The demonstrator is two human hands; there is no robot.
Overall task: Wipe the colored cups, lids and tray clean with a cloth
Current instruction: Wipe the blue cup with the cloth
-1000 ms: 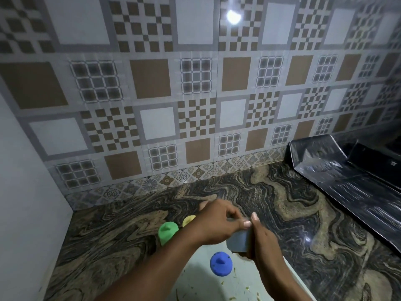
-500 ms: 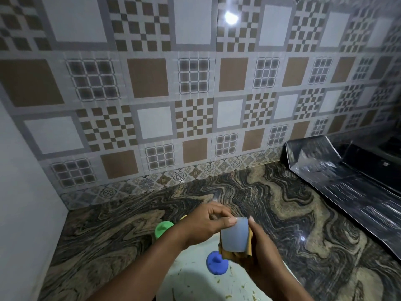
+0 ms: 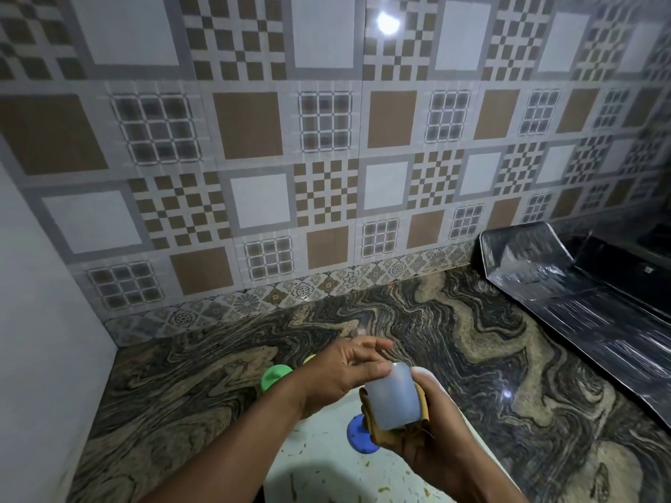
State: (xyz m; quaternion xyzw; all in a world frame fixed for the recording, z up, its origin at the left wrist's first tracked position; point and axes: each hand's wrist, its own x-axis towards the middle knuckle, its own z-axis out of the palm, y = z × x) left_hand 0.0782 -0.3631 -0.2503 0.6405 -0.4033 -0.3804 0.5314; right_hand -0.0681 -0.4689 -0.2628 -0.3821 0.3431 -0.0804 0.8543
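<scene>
A pale translucent cup (image 3: 392,399) is held upside down above the white tray (image 3: 323,462). My right hand (image 3: 432,426) cradles the cup from below inside a tan cloth (image 3: 390,432). My left hand (image 3: 345,368) pinches the cup's upper end with thumb and fingers. On the tray stand a blue lid (image 3: 357,435), partly hidden by the cloth, a green lid (image 3: 274,375) and the edge of a yellow one (image 3: 308,358) behind my left hand. Brown crumbs and streaks dot the tray.
The tray rests on a dark swirled marble counter (image 3: 472,357) against a patterned tile wall (image 3: 326,157). A plain white wall (image 3: 43,339) closes the left side. A crumpled black plastic sheet (image 3: 581,306) covers the counter at the right.
The cup has tipped up and come further out of the cloth, showing more of its side. Both hands stay together over the tray; the view shifted slightly.
</scene>
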